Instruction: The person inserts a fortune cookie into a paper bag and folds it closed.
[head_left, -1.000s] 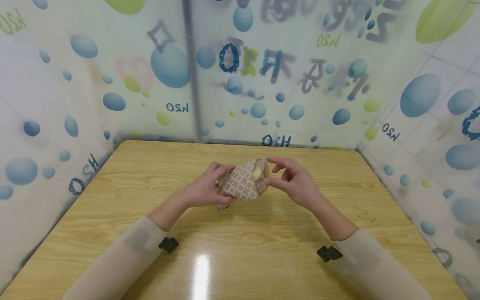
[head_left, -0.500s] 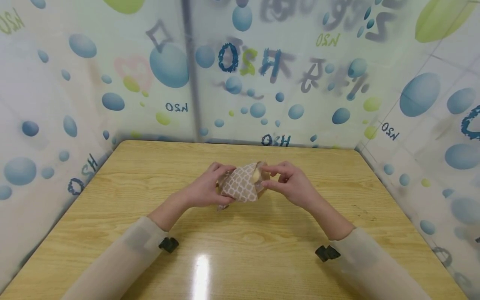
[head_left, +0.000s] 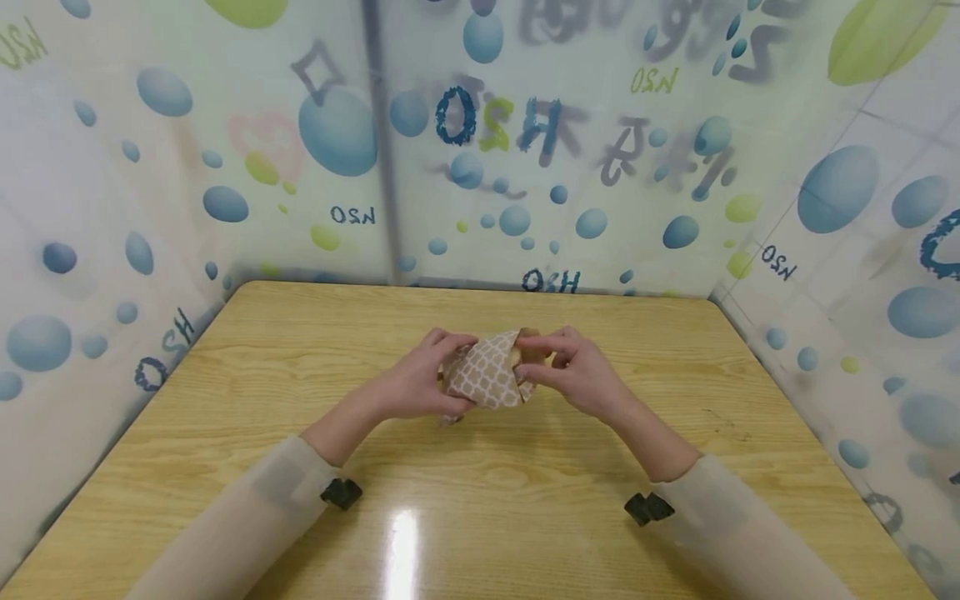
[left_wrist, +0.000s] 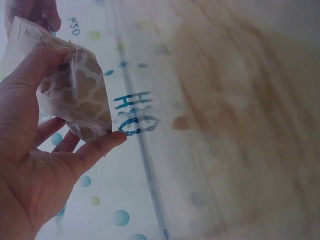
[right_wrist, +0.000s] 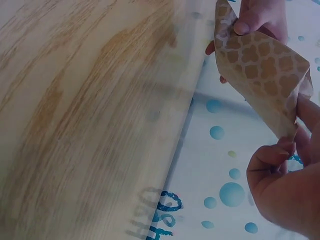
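A tan paper bag with a white lattice pattern [head_left: 487, 371] is held up over the table, its mouth toward the right. In that mouth a pale yellowish piece [head_left: 516, 357] shows; most of it is hidden by the paper. My left hand [head_left: 420, 375] grips the bag's left end, thumb on the near side and fingers on the far side. In the left wrist view the paper bag [left_wrist: 82, 95] lies between thumb and fingers. My right hand [head_left: 581, 371] has thumb and forefinger bent at the bag's mouth, pinching at its edge [right_wrist: 299, 92]; the fingertips are partly hidden.
The wood-grain table [head_left: 480, 517] carries a bright light reflection near its front. A curtain-like wall with blue and green dots [head_left: 517, 221] stands along its far edge, and similar walls close in at left and right.
My right hand has moved left and slightly down, its fingertips now reaching into the bag's mouth. My left hand keeps its grip, with the bag shifted slightly right and down.
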